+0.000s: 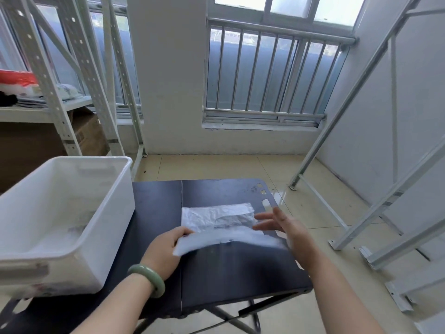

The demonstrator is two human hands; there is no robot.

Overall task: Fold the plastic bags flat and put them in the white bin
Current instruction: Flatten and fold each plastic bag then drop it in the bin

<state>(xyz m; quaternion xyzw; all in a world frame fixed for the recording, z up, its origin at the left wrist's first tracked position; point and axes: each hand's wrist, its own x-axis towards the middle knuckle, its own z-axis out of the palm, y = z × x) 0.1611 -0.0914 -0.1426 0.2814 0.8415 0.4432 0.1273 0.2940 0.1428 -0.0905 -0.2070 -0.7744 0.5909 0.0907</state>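
Left hand (164, 249) pinches the plastic bag (216, 216); right hand (289, 229), uncurled, just beside it.

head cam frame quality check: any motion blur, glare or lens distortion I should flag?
Head view: motion blur smears the right hand and the lifted near edge of the plastic bag; the left hand pinching it is sharper. Head view: wide-angle distortion slants the shelving uprights and window railing. Head view: glare patch on the floor tiles by the folding table.
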